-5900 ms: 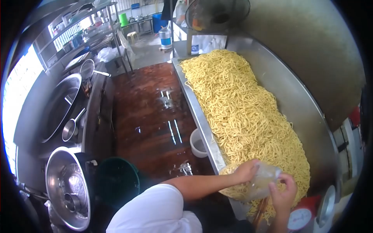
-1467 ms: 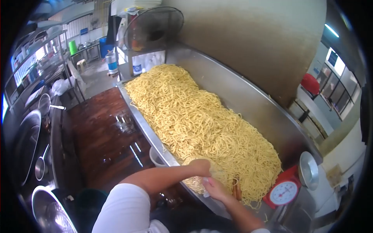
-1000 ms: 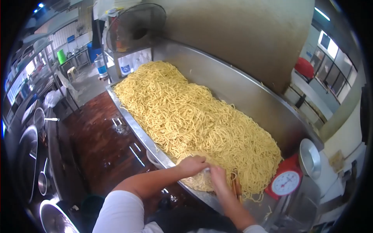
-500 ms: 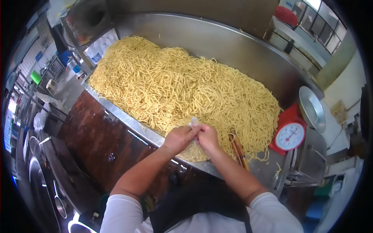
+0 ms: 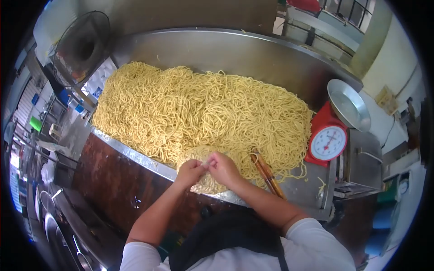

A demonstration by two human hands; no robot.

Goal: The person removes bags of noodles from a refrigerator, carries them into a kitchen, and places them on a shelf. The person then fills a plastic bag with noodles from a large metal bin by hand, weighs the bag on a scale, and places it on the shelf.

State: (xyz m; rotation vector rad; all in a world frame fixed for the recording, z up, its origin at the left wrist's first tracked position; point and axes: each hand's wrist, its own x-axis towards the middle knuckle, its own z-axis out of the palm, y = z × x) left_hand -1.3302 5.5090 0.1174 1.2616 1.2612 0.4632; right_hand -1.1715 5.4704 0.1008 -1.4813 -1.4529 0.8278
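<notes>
A clear plastic bag of noodles (image 5: 209, 186) sits at the front edge of the metal tray, beneath my hands. My left hand (image 5: 191, 172) is closed on the bag's gathered neck. Right beside it, my right hand (image 5: 224, 170) pinches the same twisted plastic, fingertips nearly touching the left ones. Behind the bag spreads a large heap of yellow noodles (image 5: 199, 108). A pair of long brown wooden sticks (image 5: 266, 174) lies to the right of my right hand, their far ends against the noodles.
On the right stands a red dial scale (image 5: 327, 142) with a round metal pan (image 5: 349, 105) on top. The steel tray (image 5: 300, 194) has a raised back wall. A fan (image 5: 83, 49) stands at the back left. Pots and a strainer (image 5: 47, 201) are at lower left.
The view has shifted, so the scene sits differently. My hands have moved from above the bag's upright neck to its twisted plastic, drawn slightly apart; more of the bag now shows.
</notes>
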